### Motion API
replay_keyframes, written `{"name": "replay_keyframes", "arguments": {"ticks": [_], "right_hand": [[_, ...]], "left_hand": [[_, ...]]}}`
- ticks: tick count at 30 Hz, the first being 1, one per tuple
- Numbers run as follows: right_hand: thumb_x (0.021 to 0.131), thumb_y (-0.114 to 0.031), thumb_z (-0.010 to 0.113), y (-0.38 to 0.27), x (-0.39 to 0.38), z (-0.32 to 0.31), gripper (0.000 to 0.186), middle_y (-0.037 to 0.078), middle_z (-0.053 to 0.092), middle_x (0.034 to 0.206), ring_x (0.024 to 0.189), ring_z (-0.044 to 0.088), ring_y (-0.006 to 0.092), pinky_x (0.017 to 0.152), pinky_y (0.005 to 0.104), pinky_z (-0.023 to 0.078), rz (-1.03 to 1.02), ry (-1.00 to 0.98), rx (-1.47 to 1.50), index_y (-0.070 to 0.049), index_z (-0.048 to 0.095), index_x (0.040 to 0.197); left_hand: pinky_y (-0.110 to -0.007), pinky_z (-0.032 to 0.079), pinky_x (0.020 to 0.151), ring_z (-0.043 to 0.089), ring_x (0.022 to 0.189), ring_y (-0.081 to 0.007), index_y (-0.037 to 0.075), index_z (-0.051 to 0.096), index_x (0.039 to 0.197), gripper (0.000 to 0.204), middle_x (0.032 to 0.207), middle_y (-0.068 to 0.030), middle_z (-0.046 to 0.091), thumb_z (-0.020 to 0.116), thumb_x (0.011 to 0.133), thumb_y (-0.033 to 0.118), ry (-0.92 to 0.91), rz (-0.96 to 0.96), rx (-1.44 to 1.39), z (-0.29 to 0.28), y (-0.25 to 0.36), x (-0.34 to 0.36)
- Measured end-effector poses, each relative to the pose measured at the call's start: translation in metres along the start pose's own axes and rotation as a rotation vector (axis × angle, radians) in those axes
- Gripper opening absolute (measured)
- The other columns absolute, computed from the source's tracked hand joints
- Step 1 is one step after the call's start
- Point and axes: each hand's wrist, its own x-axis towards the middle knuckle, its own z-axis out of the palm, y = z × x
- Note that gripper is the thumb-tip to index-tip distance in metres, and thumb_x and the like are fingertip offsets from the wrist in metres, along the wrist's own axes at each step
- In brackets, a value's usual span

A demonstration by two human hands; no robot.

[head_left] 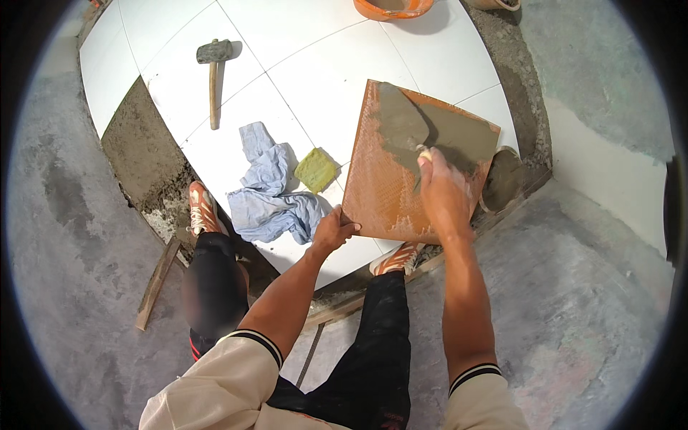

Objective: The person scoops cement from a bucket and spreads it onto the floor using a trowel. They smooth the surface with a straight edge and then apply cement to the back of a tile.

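An orange-brown tile (380, 172) is tilted up with its ribbed back facing me, and grey mortar (466, 140) covers much of its far part. My left hand (335, 229) grips the tile's near left corner between thumb and fingers. In my right hand (444, 185), closed round the handle, is a trowel (408, 127); its mortar-coated blade lies against the tile's back and is hard to tell from the mortar. Left of the tile are a yellow-green sponge (315, 170) and a crumpled light blue cloth (272, 193), both on the white tiled floor (322, 79).
A mallet (214, 61) with a wooden handle lies farther off. An orange bucket (393, 8) stands at the far edge. Bare mortar bed (143, 136) shows at left, with a wooden strip (158, 283) nearby. A wall (609, 136) rises at right. My feet straddle the tiled edge.
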Motion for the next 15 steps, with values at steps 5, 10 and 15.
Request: {"name": "replay_keyframes", "arguments": {"ticks": [5, 10, 15], "right_hand": [[0.112, -0.04, 0.047, 0.063, 0.037, -0.011, 0.042, 0.027, 0.073, 0.117, 0.112, 0.067, 0.0508, 0.096, 0.0562, 0.052, 0.155, 0.061, 0.022, -0.009, 0.067, 0.132], [0.111, -0.04, 0.048, 0.179, 0.051, 0.001, 0.042, 0.026, 0.074, 0.114, 0.11, 0.067, 0.0504, 0.096, 0.0573, 0.052, 0.178, 0.279, 0.05, -0.008, 0.067, 0.129], [0.111, -0.038, 0.046, 0.259, 0.057, 0.009, 0.044, 0.028, 0.071, 0.12, 0.112, 0.066, 0.0509, 0.097, 0.0577, 0.051, 0.237, 0.362, 0.071, -0.004, 0.067, 0.128]], "left_hand": [[-0.03, 0.057, 0.06, 0.07, 0.072, -0.0143, 0.003, 0.06, 0.119, 0.043, 0.09, -0.0079, 0.077, 0.084, 0.09, 0.025, 0.005, -0.016, -0.06, -0.003, -0.001, -0.001], [-0.029, 0.057, 0.061, 0.07, 0.075, -0.0126, 0.003, 0.06, 0.123, 0.048, 0.09, -0.0062, 0.076, 0.085, 0.089, 0.025, -0.029, 0.003, -0.08, -0.003, 0.006, 0.002], [-0.029, 0.058, 0.061, 0.069, 0.073, -0.0121, 0.003, 0.059, 0.124, 0.049, 0.089, -0.0058, 0.074, 0.086, 0.088, 0.024, -0.049, -0.011, -0.081, -0.005, 0.007, 0.008]]}}
